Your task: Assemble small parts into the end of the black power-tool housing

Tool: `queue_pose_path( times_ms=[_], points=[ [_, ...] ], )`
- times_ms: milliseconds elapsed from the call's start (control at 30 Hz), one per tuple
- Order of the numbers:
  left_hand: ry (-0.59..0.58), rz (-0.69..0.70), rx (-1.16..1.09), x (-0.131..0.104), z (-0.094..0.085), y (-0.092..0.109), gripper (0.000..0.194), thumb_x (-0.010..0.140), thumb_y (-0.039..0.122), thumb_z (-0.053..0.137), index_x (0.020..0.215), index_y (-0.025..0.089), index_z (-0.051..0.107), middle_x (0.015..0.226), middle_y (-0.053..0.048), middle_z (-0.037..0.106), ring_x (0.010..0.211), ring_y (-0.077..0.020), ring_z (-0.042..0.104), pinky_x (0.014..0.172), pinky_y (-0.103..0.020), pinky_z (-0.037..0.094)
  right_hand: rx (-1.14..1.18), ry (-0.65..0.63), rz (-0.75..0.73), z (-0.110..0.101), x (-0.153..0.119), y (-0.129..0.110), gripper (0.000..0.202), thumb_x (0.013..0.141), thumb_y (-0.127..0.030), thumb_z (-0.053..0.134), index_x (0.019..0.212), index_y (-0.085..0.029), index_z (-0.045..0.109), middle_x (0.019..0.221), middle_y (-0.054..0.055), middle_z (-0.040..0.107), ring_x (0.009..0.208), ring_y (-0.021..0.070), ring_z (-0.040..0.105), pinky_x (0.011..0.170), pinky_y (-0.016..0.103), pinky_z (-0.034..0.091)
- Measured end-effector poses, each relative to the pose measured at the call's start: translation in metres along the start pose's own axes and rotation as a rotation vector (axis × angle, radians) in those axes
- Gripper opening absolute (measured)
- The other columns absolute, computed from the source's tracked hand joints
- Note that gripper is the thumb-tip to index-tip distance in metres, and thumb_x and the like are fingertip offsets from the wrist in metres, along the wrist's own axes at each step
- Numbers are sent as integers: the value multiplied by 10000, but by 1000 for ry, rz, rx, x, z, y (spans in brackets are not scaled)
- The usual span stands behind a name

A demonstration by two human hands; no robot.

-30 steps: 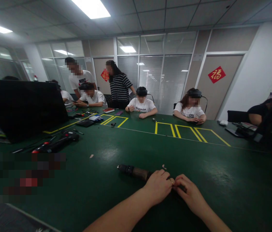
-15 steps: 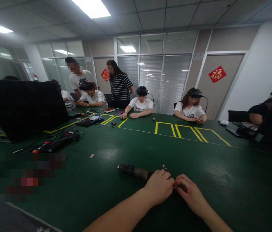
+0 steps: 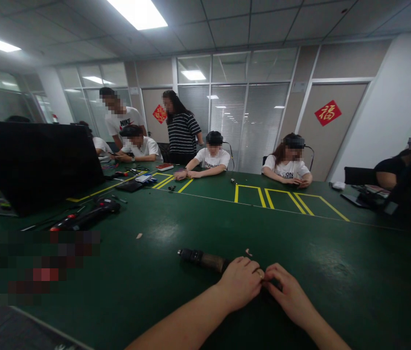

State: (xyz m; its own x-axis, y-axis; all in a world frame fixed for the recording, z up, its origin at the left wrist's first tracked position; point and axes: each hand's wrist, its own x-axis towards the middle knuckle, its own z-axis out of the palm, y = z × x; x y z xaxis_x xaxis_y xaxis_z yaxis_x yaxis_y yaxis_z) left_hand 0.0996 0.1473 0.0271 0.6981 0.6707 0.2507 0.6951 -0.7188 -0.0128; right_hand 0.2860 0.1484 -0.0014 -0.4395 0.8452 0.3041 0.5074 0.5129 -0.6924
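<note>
A dark, cylindrical electric screwdriver (image 3: 210,261) lies on the green table with its metal tip pointing left. My left hand (image 3: 241,282) is wrapped over its rear part, fingers closed, a ring on one finger. Right beside it, my right hand (image 3: 287,291) pinches thumb and fingers together at the tool's back end. What sits between those fingertips is too small and hidden to make out. A small pale scrap (image 3: 248,253) lies just beyond my left hand.
Black-and-red power tools (image 3: 92,214) and cables lie to the left, before a large black case (image 3: 37,165). Another pale scrap (image 3: 139,236) is on the green table (image 3: 154,301). Yellow tape (image 3: 285,190) marks the far side, where several people sit or stand.
My hands and the screwdriver look the same as before. Across the table, a seated person's hands have shifted to the left and come together.
</note>
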Motion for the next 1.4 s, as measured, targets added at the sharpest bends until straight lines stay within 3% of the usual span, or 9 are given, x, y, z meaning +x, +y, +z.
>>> queue_pose_path(
  times_ms=[300,633,967,1100,1267,1400],
  points=[
    [16,13,53,3,7,0,131,909,236,493,956,157,587,953,-51,604,913,-211,568,847,-365,437,3,-10,-16,-2,0,1,150,873,-267,478,769,-204,565,881,30,543,837,199,552,757,292,440],
    [39,24,47,2,15,-3,167,929,270,479,1012,182,594,1031,-61,585,975,-206,560,948,-404,386,4,-24,-24,-4,1,0,125,866,-245,473,772,-204,545,889,37,557,838,200,557,737,296,454],
    [-14,-13,68,3,8,3,183,916,227,469,1027,153,594,1052,-80,589,1019,-224,526,968,-411,357,-29,-18,0,-2,1,2,107,868,-259,451,806,-213,524,888,35,542,846,206,540,749,300,447],
    [-3,-8,43,3,7,0,191,915,182,451,1065,161,568,1021,-62,593,970,-207,534,904,-368,400,-35,-10,-16,0,0,2,110,869,-243,443,800,-212,524,900,35,540,849,205,538,760,298,443],
    [14,4,2,-1,2,-2,196,910,306,478,992,161,581,994,-62,589,971,-215,526,865,-350,408,-55,2,-26,0,0,4,114,867,-234,445,802,-212,536,891,32,536,837,202,544,738,288,447],
    [-18,-6,-30,-1,-2,-2,163,901,239,466,1006,179,574,1023,-57,591,969,-211,535,831,-347,416,-64,9,-30,1,0,4,100,857,-230,453,793,-212,527,883,29,532,835,202,543,735,288,448]
  ],
)
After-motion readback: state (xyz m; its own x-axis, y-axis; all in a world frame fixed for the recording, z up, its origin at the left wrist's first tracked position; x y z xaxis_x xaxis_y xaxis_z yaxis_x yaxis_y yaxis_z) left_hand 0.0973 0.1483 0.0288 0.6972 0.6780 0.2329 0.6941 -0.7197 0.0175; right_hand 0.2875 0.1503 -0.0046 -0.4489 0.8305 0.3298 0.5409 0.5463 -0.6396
